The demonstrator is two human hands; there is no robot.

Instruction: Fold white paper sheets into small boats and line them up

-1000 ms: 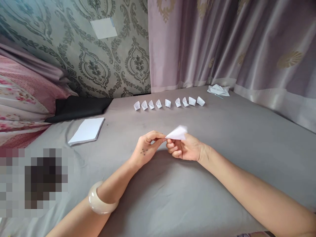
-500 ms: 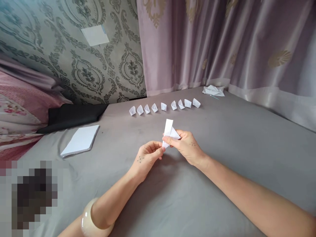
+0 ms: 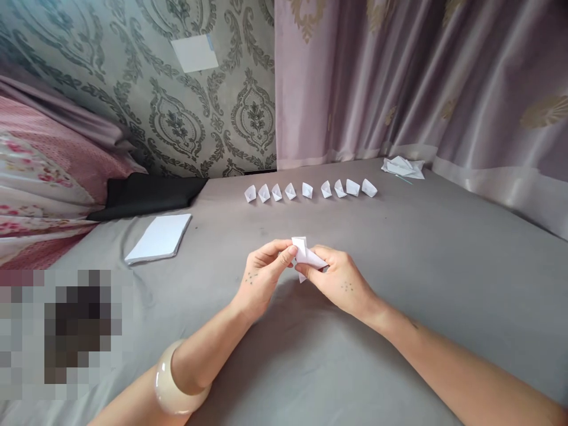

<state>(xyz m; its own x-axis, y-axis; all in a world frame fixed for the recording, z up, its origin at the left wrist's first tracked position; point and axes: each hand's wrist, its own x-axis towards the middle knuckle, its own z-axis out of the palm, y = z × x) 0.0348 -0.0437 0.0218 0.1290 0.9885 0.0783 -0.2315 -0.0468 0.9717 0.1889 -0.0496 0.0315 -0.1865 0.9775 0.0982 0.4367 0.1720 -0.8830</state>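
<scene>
A small folded piece of white paper (image 3: 306, 255) is held between both hands, above the grey sheet. My left hand (image 3: 264, 273) pinches its upper left part between thumb and fingers. On the other side, my right hand (image 3: 341, 278) grips the lower right part, its thumb lying across the front. A pointed corner sticks out below the right thumb. Beyond the hands, several small folded paper boats (image 3: 307, 190) stand in a row on the sheet. The fingers behind the paper are partly hidden.
A stack of white paper (image 3: 160, 236) lies to the left, with a black cloth (image 3: 151, 195) behind it. Folded white papers (image 3: 403, 167) rest at the back right by the curtain (image 3: 346, 89). A pixelated patch covers the lower left.
The paper has been turned from pointing sideways to upright, then lowered a little. My left hand has shifted from its bottom tip to its upper part. The view swung left and back.
</scene>
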